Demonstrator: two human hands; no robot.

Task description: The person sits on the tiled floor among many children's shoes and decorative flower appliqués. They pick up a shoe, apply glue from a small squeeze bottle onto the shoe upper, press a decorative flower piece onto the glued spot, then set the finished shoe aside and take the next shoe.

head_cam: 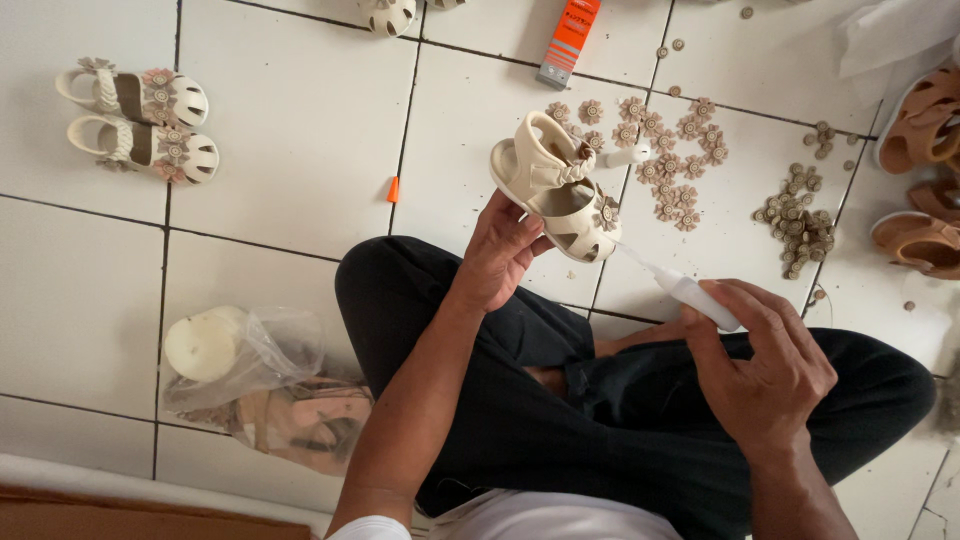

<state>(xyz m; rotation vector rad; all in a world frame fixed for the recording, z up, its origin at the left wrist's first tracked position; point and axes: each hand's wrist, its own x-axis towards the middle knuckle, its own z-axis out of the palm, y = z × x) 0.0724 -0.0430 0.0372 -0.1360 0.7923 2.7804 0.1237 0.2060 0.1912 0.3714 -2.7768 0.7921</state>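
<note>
1. Left hand point(500, 255): fingers closed on the heel end of a cream child's sandal point(556, 187), held above the floor just past 12 o'clock from the person's knees.
2. Cream child's sandal: tilted, braided strap uppermost, one flower ornament point(605, 213) on its toe end at 4 o'clock.
3. Right hand point(765, 365): clamped around a white glue tube point(690, 292); the thin nozzle points to 10 o'clock and its tip is at, or just short of, the flower ornament; contact cannot be told.
4. Loose flower ornaments point(670, 150): scattered on the white tiled floor point(300, 120), at 1 o'clock from the held sandal.
5. Pile of small brown studs point(795, 215): at 3 o'clock from the sandal, well apart from it.
6. Finished pair of cream sandals point(140, 122): side by side at 9 o'clock, far left.
7. Tan sandals point(925, 170): at the right edge.
8. Orange glue box point(570, 38): at 12 o'clock; a small orange cap point(393, 189) lies at 9 o'clock from the held sandal.
9. Clear plastic bag point(265, 385): at 7 o'clock, beside the person's black-trousered leg point(420, 290).
</note>
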